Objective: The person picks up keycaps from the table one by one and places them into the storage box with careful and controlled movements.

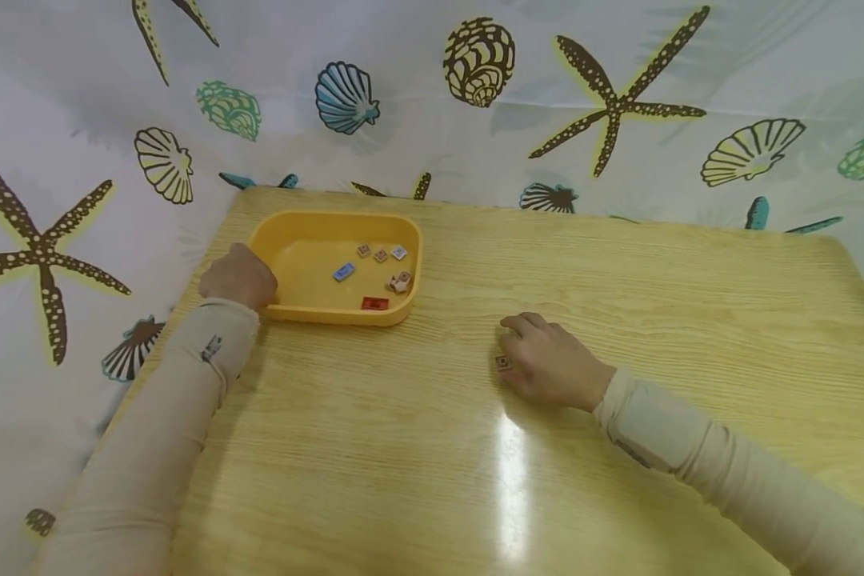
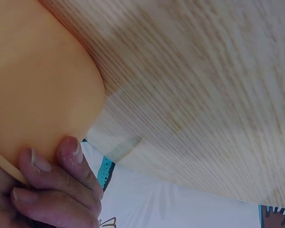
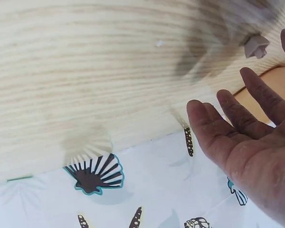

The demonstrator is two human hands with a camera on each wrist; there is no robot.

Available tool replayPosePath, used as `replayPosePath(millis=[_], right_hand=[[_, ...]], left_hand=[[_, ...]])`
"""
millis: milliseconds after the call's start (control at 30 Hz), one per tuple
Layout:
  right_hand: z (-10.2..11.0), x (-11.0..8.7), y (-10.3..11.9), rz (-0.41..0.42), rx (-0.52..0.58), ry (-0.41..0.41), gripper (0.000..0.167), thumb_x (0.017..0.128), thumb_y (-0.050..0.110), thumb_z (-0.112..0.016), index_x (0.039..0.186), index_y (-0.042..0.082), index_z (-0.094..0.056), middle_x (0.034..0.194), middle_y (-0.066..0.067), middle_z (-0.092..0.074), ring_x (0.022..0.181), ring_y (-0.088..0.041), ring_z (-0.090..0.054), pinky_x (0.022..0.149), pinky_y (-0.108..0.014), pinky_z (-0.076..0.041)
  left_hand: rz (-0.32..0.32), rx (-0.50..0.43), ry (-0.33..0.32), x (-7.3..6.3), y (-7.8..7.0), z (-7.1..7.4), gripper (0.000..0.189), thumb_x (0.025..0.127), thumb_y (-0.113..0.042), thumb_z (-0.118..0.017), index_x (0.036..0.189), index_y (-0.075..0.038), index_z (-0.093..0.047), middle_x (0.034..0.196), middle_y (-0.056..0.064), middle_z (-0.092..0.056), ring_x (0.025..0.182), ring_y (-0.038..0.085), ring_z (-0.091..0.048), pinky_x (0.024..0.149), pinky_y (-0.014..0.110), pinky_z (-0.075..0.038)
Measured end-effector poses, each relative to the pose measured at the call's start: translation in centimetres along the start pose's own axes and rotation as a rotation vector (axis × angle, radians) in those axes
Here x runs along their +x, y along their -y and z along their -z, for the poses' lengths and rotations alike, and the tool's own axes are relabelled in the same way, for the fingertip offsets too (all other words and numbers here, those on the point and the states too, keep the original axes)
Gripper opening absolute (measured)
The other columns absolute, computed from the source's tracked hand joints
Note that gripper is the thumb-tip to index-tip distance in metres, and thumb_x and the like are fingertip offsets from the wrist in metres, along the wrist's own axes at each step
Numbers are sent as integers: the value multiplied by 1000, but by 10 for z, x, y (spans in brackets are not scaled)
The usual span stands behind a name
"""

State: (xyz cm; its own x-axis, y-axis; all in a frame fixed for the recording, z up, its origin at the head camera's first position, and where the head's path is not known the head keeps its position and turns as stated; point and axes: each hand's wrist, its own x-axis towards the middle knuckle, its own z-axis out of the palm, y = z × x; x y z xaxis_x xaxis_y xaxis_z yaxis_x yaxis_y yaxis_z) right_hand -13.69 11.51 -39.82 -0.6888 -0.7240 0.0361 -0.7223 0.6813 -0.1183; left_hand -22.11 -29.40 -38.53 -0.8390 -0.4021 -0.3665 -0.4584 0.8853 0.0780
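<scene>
My left hand grips the left rim of a yellow plastic tray, and in the left wrist view its fingers curl against the outer wall. Inside the tray lie several small pieces: a blue block, a red block, a white piece and some brownish ones. My right hand is low over the table, right of the tray, beside a small brown square block. In the right wrist view its fingers are loosely spread, with the block apart from them.
Both arms reach over a light wood-grain table. Behind it and along the left hangs a white cloth printed with starfish and shells. Light glares off the table in front of the right hand.
</scene>
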Motion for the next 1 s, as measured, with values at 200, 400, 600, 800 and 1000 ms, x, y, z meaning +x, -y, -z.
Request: replayPosePath(millis=[200, 400, 600, 800, 1000], right_hand=[[-8, -3, -2, 2, 1, -16, 37, 82, 29, -74, 102, 0, -65, 121, -23, -60, 111, -40, -58, 80, -49, -54], [-12, -1, -3, -8, 15, -17, 31, 83, 27, -73, 99, 1, -66, 120, -22, -60, 111, -39, -58, 81, -47, -55], [-14, 0, -4, -18, 29, -33, 20, 85, 21, -69, 94, 3, -66, 119, -22, -61, 110, -38, -59, 80, -47, -55], [-16, -1, -3, -17, 45, -45, 14, 87, 18, -67, 91, 4, -66, 119, -22, -62, 111, -38, -58, 79, -47, -55], [-17, -2, -1, -30, 50, -25, 15, 88, 19, -67, 92, 5, -66, 121, -21, -61, 114, -37, -57, 80, -47, -54]], left_hand=[[-4, 7, -3, 0, 1, 0, 41, 93, -25, -42, 120, 6, -41, 90, 22, -57, 76, 31, -57, 60, 42, -50], [4, 18, 22, -1, 0, 2, 42, 94, -25, -41, 121, 6, -39, 91, 22, -56, 77, 30, -57, 60, 41, -50], [1, 31, 21, 1, 0, 1, 40, 95, -25, -39, 121, 5, -39, 90, 22, -56, 77, 30, -57, 60, 41, -50], [-2, 29, 10, 1, 0, 1, 40, 95, -26, -39, 120, 5, -39, 90, 22, -56, 76, 30, -57, 59, 40, -49], [-4, 41, 6, 1, 0, 0, 40, 94, -26, -41, 119, 5, -39, 88, 21, -56, 74, 29, -57, 57, 39, -49]])
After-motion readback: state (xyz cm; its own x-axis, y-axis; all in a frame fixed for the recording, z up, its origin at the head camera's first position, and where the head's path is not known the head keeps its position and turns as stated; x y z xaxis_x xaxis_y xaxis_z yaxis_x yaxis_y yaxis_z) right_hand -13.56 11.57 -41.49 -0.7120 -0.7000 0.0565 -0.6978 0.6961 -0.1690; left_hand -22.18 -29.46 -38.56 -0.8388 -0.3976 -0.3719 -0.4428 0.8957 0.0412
